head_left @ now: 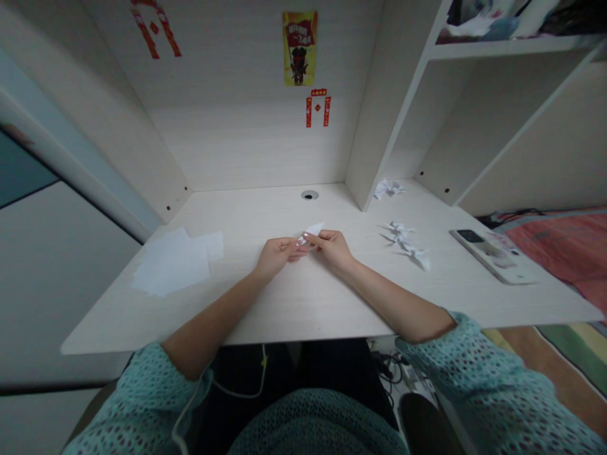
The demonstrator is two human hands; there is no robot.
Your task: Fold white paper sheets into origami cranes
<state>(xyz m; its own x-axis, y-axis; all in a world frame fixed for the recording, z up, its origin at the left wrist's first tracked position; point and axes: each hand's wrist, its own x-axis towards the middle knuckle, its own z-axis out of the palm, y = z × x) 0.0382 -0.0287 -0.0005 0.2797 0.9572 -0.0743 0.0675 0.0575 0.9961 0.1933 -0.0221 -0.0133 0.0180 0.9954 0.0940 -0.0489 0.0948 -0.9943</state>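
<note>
A small piece of folded white paper (315, 228) is held above the middle of the desk, between both hands. My left hand (279, 254) is closed on its lower left part, with the thumb on top. From the other side, my right hand (334, 248) pinches the same paper between thumb and fingers. The fingers cover much of it, so I cannot make out its full folded shape. To the right lie several folded paper cranes (402, 240) in a loose row. Flat sheets of white paper (173, 264) are spread in an overlapping pile at the left.
More folded paper pieces (389, 188) lie by the shelf's upright divider (401, 107). A phone (490, 256) rests at the desk's right side, near a red cloth (562, 246). The cable hole (310, 196) is at the back of the white desk (294, 316).
</note>
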